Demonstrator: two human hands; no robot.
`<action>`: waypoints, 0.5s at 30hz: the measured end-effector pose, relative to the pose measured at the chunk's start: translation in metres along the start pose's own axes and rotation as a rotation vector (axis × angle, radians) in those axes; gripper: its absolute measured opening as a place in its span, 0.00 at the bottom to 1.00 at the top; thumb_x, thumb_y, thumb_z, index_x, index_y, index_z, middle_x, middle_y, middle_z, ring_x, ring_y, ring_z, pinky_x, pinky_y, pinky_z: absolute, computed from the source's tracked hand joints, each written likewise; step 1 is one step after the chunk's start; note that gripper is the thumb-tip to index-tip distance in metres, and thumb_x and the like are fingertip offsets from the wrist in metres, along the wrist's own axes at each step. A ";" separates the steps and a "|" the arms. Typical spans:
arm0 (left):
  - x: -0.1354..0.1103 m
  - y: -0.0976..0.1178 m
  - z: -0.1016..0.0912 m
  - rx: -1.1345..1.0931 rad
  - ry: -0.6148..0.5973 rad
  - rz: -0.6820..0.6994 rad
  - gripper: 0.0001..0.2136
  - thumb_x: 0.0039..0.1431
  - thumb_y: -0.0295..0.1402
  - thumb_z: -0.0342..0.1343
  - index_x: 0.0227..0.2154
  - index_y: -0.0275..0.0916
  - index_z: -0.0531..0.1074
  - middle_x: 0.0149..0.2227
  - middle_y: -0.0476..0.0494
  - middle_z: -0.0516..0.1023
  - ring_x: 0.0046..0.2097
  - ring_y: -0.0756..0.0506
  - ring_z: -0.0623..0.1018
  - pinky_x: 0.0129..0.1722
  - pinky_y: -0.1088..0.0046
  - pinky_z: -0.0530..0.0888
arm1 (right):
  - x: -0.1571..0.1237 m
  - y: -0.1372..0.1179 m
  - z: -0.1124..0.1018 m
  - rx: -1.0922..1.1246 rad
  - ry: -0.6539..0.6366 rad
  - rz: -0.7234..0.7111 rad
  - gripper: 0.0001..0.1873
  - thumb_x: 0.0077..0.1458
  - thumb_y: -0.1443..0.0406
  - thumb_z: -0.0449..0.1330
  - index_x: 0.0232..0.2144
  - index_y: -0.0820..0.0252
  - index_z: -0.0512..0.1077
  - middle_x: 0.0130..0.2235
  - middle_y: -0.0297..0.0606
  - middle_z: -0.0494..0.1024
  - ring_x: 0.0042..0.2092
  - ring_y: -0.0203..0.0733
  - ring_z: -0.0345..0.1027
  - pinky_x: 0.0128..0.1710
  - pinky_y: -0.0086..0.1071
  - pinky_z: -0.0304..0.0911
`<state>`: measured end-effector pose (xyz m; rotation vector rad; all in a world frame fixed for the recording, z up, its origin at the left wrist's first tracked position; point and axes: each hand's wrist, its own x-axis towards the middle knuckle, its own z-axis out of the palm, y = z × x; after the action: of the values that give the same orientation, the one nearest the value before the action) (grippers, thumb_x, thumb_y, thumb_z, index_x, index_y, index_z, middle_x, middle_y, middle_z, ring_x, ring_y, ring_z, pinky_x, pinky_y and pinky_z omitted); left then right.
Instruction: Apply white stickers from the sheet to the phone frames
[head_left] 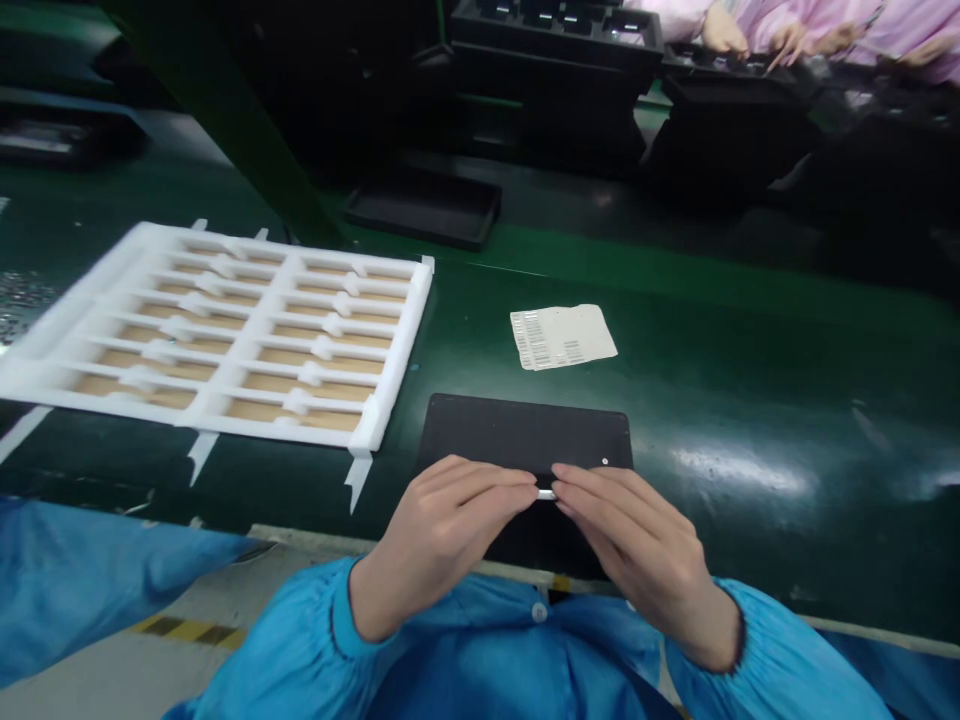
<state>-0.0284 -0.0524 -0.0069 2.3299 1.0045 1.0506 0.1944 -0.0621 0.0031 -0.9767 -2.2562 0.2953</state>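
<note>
The fingertips of my left hand (457, 515) and my right hand (637, 520) meet in a pinch around a small silvery-white strip (546, 494). Most of the strip is covered by the fingers, so its kind does not show. Beneath both hands lies a flat black panel or mat (517, 425), dark and rectangular, with a small white dot near its right side. Its lower part is partly hidden by my hands. Just beyond it is an off-white sheet (574, 330) bearing rows of small narrow strips.
To the left lies a white foam tray (397, 350) with two columns of slots, its tape tabs sticking out. A shallow black tray (424, 205) sits farther back beside a slanted green post (225, 110). Co-workers' hands (795, 42) show across the dark green bench (750, 380).
</note>
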 end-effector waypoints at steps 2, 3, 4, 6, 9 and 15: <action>0.000 0.000 0.000 0.001 -0.005 0.002 0.09 0.62 0.21 0.58 0.44 0.36 0.73 0.45 0.44 0.82 0.46 0.48 0.80 0.41 0.71 0.74 | -0.006 0.003 0.001 -0.119 -0.024 -0.088 0.19 0.56 0.78 0.60 0.51 0.70 0.72 0.51 0.51 0.77 0.48 0.49 0.74 0.46 0.43 0.74; 0.000 0.000 0.000 0.003 -0.007 0.004 0.09 0.62 0.21 0.58 0.44 0.36 0.73 0.45 0.44 0.82 0.46 0.48 0.80 0.41 0.71 0.74 | -0.009 0.004 0.002 -0.168 -0.029 -0.130 0.20 0.57 0.78 0.60 0.52 0.71 0.71 0.52 0.51 0.76 0.49 0.51 0.74 0.45 0.44 0.74; 0.000 0.000 -0.001 0.005 -0.007 0.006 0.09 0.62 0.21 0.58 0.44 0.36 0.73 0.44 0.44 0.82 0.46 0.48 0.80 0.40 0.71 0.74 | -0.011 0.006 0.003 -0.204 -0.028 -0.165 0.20 0.57 0.77 0.60 0.52 0.72 0.71 0.53 0.51 0.76 0.50 0.52 0.74 0.45 0.44 0.74; 0.000 0.000 -0.001 0.011 -0.007 0.008 0.09 0.62 0.21 0.58 0.44 0.36 0.73 0.44 0.44 0.82 0.46 0.47 0.80 0.40 0.71 0.74 | -0.014 0.009 0.005 -0.242 -0.017 -0.209 0.19 0.58 0.76 0.59 0.53 0.72 0.71 0.54 0.49 0.75 0.51 0.53 0.73 0.46 0.45 0.74; 0.000 0.000 0.001 0.038 0.003 0.005 0.10 0.62 0.21 0.58 0.44 0.36 0.73 0.44 0.43 0.82 0.45 0.47 0.80 0.41 0.70 0.74 | -0.013 0.010 0.008 -0.180 0.007 -0.166 0.20 0.59 0.76 0.59 0.54 0.67 0.70 0.54 0.47 0.75 0.51 0.51 0.72 0.47 0.45 0.73; 0.000 0.002 0.004 0.074 -0.009 -0.005 0.10 0.63 0.23 0.57 0.45 0.38 0.74 0.43 0.44 0.82 0.45 0.46 0.81 0.41 0.70 0.75 | 0.006 -0.002 0.006 0.324 0.057 0.385 0.07 0.61 0.69 0.59 0.39 0.56 0.77 0.44 0.39 0.81 0.44 0.42 0.76 0.45 0.38 0.73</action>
<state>-0.0242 -0.0539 -0.0085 2.3872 1.0628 1.0168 0.1863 -0.0586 0.0022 -1.2159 -1.8795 0.7634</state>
